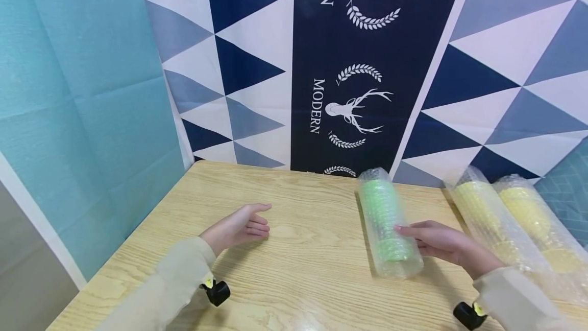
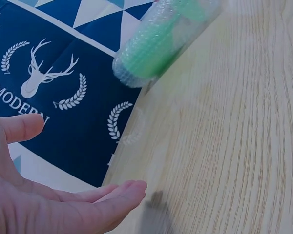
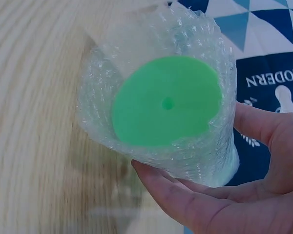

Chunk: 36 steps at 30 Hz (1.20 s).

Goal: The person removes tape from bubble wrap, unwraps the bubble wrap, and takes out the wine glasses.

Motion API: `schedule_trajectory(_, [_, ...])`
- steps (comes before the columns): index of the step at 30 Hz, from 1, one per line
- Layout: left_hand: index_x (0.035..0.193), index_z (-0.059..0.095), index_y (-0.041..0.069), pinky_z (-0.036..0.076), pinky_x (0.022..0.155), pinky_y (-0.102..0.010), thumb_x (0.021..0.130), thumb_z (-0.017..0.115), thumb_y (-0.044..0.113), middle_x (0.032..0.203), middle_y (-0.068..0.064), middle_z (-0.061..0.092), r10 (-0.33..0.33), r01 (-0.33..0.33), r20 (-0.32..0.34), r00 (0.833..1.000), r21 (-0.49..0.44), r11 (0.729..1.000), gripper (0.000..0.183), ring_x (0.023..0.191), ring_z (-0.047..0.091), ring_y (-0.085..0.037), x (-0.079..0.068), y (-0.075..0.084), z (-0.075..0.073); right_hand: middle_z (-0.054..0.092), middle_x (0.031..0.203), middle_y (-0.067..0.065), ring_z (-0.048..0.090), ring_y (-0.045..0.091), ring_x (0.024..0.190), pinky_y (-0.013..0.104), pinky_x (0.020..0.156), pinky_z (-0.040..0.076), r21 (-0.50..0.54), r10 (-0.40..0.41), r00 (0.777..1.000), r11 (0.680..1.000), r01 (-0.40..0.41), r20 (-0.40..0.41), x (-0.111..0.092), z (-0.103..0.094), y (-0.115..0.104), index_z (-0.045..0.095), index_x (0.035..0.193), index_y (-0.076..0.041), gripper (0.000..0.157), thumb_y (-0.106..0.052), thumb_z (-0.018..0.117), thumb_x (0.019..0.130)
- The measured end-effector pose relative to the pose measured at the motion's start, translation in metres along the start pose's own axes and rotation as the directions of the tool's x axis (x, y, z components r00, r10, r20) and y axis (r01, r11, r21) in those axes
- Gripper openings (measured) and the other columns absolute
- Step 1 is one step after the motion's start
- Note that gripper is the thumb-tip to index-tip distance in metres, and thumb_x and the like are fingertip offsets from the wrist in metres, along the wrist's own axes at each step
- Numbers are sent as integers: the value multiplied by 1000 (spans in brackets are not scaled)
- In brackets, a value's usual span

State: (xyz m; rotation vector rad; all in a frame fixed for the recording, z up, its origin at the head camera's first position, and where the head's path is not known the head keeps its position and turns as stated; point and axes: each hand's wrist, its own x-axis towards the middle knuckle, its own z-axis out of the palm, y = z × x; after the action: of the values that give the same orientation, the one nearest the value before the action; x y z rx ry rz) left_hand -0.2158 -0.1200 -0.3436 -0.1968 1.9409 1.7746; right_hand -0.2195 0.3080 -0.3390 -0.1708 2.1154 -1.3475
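Note:
My right hand (image 1: 438, 243) grips a bubble-wrapped green roll-shaped object (image 1: 383, 213), thumb on one side and fingers on the other. In the right wrist view, one end of the wrapping lies open and shows a flat round green face (image 3: 166, 102) with a small dimple at its centre. The object lies lengthwise, its far end near the back edge of the table; whether it is raised a little I cannot tell. To the left, my left hand (image 1: 241, 226) hovers over the wood, holding nothing, thumb apart from the fingers. In the left wrist view, the green object (image 2: 154, 48) is beyond that hand.
Two yellow objects in bubble wrap (image 1: 480, 208) (image 1: 528, 213) lie side by side at the right of the wooden table (image 1: 298, 269). A patterned cloth (image 1: 257, 65) with deer heads hangs behind the back edge. A plain blue-green cloth (image 1: 92, 91) hangs at the left.

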Motion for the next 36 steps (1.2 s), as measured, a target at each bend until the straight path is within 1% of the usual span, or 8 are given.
schedule_trajectory(5, [131, 41, -18, 40, 111, -47, 93, 52, 41, 130, -34, 50, -6, 6, 3, 1000, 5, 1000, 71, 122, 54, -41, 3, -1, 7, 64, 116, 9, 62, 14, 107, 33, 92, 55, 10, 5, 1000, 1000, -5, -8, 2, 13, -4, 24, 135, 26, 75, -37, 45, 101])
schedule_trajectory(8, [131, 41, -18, 40, 111, -47, 94, 51, 41, 130, -34, 50, -13, 13, 16, 1000, 14, 1000, 71, 123, 54, -42, 4, -1, 11, 63, 119, 12, 62, 14, 108, 34, 92, 55, 20, 8, 1000, 1000, -8, -11, 3, 22, -6, 23, 135, 26, 75, -37, 45, 101])
schedule_trajectory(14, [130, 43, -17, 42, 110, -47, 93, 54, 41, 128, -33, 52, -24, 24, 28, 999, -9, 1000, 70, 120, 56, -41, 7, -2, 21, 63, 117, 11, 62, 14, 106, 32, 92, 55, 23, -6, 1000, 1000, 6, 1, 7, 41, -12, 26, 135, 24, 73, -37, 46, 100])
schedule_trajectory(17, [129, 45, -17, 44, 108, -46, 92, 56, 41, 126, -33, 54, -24, 25, 32, 999, -19, 1000, 70, 118, 58, -40, 8, -2, 26, 62, 119, 13, 62, 16, 108, 33, 92, 55, 24, -6, 1000, 1000, 6, -1, 8, 48, -15, 26, 136, 24, 74, -37, 47, 100])
schedule_trajectory(21, [128, 44, -17, 43, 108, -47, 91, 56, 41, 126, -33, 53, -25, 27, 57, 998, -33, 999, 70, 118, 57, -41, 9, -3, 32, 60, 123, 17, 61, 18, 110, 36, 95, 54, 24, 18, 1000, 1000, -17, -25, 10, 54, -19, 23, 137, 23, 77, -39, 48, 99])
schedule_trajectory(24, [129, 43, -18, 43, 109, -48, 92, 55, 40, 127, -34, 52, -30, 33, 72, 997, -38, 999, 70, 119, 56, -43, 11, -4, 36, 59, 124, 19, 61, 18, 110, 37, 95, 53, 28, 22, 999, 999, -21, -38, 12, 58, -19, 21, 138, 24, 79, -39, 48, 99])
schedule_trajectory(31, [130, 41, -19, 40, 111, -50, 92, 54, 39, 130, -36, 49, -41, 44, 100, 994, -37, 998, 70, 124, 51, -46, 15, -6, 47, 62, 119, 16, 63, 14, 104, 34, 93, 55, 48, -16, 1000, 999, 17, -22, 14, 66, -17, 21, 136, 25, 79, -39, 47, 100])
schedule_trajectory(36, [131, 41, -18, 40, 111, -48, 93, 55, 39, 129, -34, 51, -43, 45, 118, 992, -14, 999, 70, 124, 52, -45, 17, -3, 55, 63, 116, 13, 64, 13, 101, 33, 92, 55, 78, -39, 999, 996, 39, -3, 15, 73, -19, 22, 136, 25, 77, -38, 48, 100])
